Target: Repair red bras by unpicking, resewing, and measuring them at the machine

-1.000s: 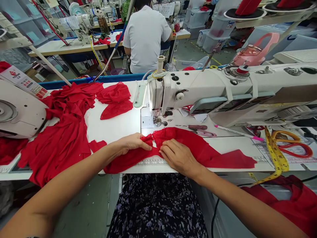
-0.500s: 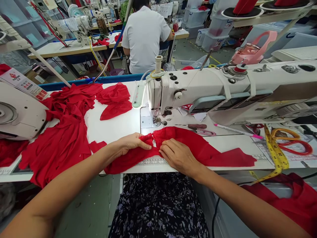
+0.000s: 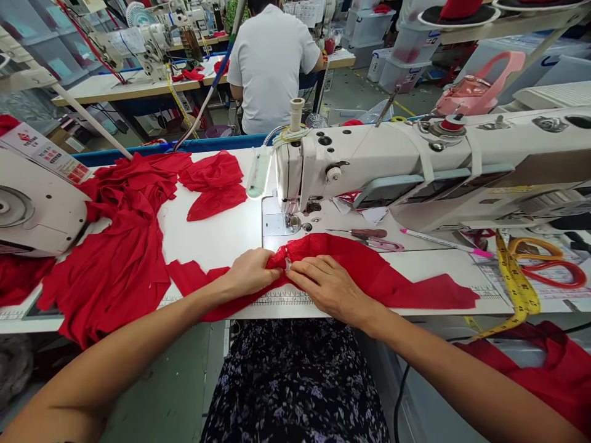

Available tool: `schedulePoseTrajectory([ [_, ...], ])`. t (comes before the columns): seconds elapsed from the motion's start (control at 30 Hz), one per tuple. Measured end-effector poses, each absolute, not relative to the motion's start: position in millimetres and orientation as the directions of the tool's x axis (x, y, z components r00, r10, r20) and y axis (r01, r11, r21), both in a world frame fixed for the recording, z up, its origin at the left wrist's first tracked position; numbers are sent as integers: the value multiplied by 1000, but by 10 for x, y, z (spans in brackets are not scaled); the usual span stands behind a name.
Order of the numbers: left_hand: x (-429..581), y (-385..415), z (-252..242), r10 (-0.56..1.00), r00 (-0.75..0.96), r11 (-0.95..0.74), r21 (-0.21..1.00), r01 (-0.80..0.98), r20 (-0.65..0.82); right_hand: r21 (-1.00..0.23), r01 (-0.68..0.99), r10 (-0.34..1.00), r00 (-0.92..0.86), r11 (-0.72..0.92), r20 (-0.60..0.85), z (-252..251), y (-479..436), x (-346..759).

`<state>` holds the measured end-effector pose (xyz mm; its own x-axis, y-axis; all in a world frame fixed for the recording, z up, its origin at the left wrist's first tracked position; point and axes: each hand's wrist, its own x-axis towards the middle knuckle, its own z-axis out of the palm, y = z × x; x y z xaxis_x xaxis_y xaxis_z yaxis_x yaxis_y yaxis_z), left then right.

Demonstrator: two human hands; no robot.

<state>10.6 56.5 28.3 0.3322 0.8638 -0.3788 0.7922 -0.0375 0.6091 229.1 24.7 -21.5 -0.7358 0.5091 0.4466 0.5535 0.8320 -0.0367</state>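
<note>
A long piece of red fabric (image 3: 369,271) lies along the table's front edge, just in front of the white sewing machine (image 3: 360,160). My left hand (image 3: 253,269) grips its left part, fingers curled into the cloth. My right hand (image 3: 325,284) presses its bunched fingers on the cloth just to the right. Between the two hands a small whitish spot shows at a lacy section. The needle area (image 3: 292,223) of the machine stands a little beyond my hands, with no cloth under it.
Piled red fabric (image 3: 124,246) covers the left of the table. At right lie a screwdriver (image 3: 369,233), a pink-tipped pen (image 3: 446,243), orange-handled scissors (image 3: 535,249) and a yellow tape measure (image 3: 514,283). A person in a white shirt (image 3: 272,67) sits beyond.
My left hand has shifted its hold and turned more knuckles-up over the cloth. My right hand's fingers have moved slightly left. The fabric's left end has spread out more.
</note>
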Motion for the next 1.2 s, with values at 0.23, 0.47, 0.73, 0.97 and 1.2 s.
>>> schedulePoseTrajectory([
  [0.23, 96, 454, 247, 903, 264, -127, 377, 918, -340, -89, 534, 533, -786, 841, 314, -163, 284, 2275],
  [0.47, 0, -54, 8, 761, 502, -577, 75, 814, 410, -59, 546, 542, -801, 836, 254, -83, 287, 2255],
  [0.73, -20, -390, -238, 688, 571, -657, 50, 752, 448, -66, 575, 575, -790, 815, 212, -89, 248, 2249],
  [0.97, 12, -205, -166, 695, 594, -671, 68, 738, 404, -92, 587, 592, -780, 804, 204, -87, 250, 2249],
  [1.2, -19, -183, -230, 686, 602, -672, 38, 740, 409, -185, 619, 645, -710, 763, 282, -196, 253, 2276],
])
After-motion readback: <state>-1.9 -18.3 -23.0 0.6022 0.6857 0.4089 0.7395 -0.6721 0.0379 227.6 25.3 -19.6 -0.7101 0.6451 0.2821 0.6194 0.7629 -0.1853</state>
